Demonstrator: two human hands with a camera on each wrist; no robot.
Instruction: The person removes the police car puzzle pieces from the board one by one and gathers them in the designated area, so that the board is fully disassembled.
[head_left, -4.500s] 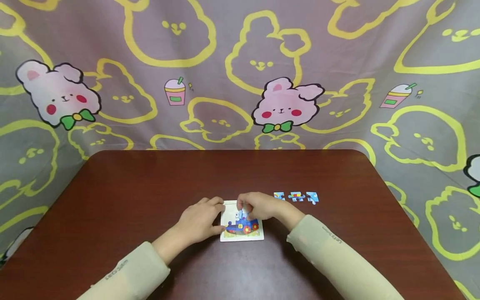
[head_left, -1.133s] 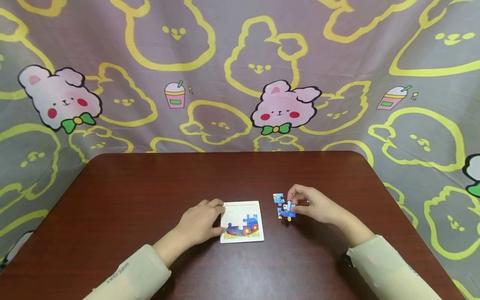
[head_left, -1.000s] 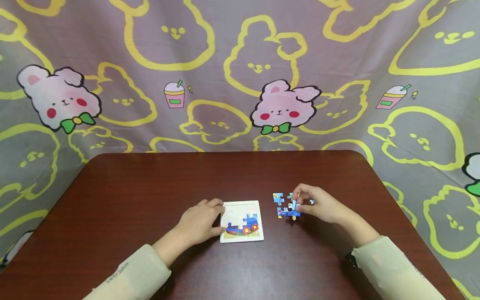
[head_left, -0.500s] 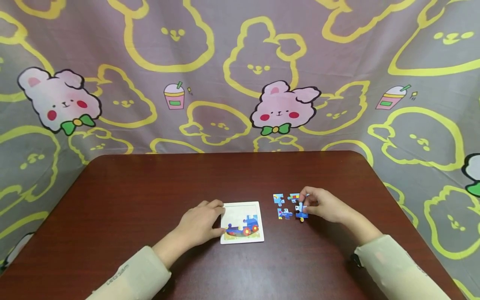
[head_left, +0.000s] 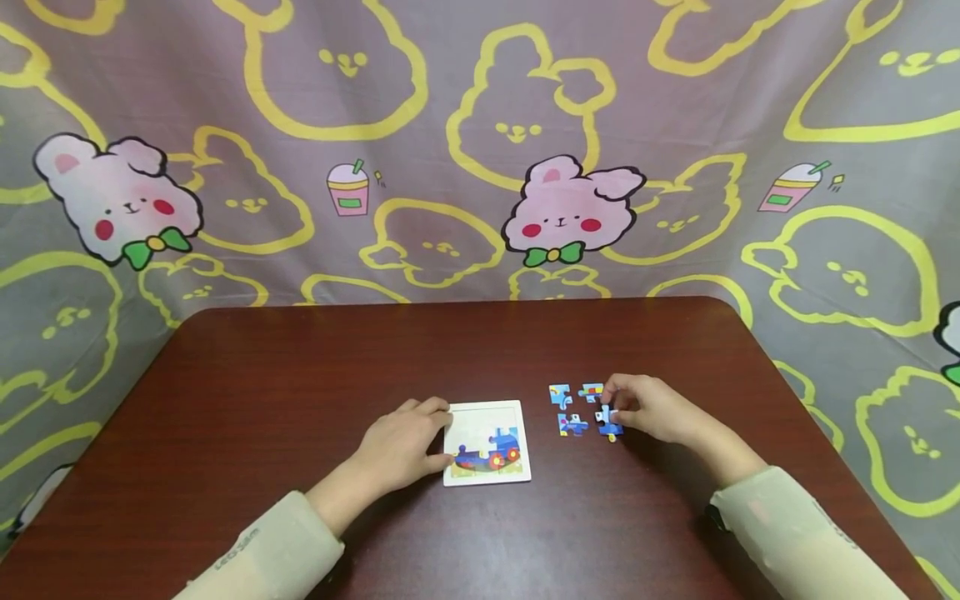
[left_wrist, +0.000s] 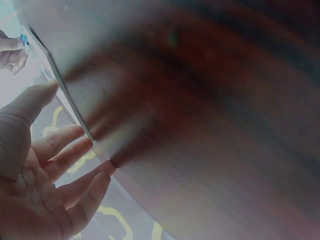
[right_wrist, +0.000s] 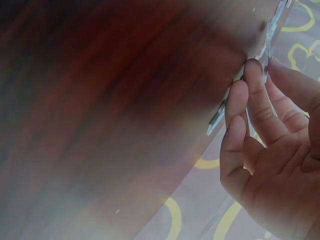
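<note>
A small square puzzle tray [head_left: 486,479] lies on the table, partly filled with pieces showing a blue train with red wheels; its upper left part is bare. My left hand [head_left: 401,446] rests at its left edge, thumb and fingertips on the rim, fingers fairly straight. To the right of the tray, my right hand [head_left: 656,412] pinches a blue and white puzzle piece [head_left: 609,432] between thumb and fingers, low over the table. In the right wrist view its thumb and index finger [right_wrist: 259,95] meet at thin piece edges, and the other fingers are loosely bent.
Left of the pinched piece lie a light blue puzzle piece [head_left: 559,395] and a blue train piece [head_left: 572,425]. A red and yellow piece [head_left: 592,391] lies just behind the right fingers. A patterned cloth [head_left: 442,150] hangs behind the dark wooden table [head_left: 300,367].
My right hand has left the tray and slid the pinched piece rightward, away from the blue train piece now lying beside the tray. My left hand has stayed at the tray.
</note>
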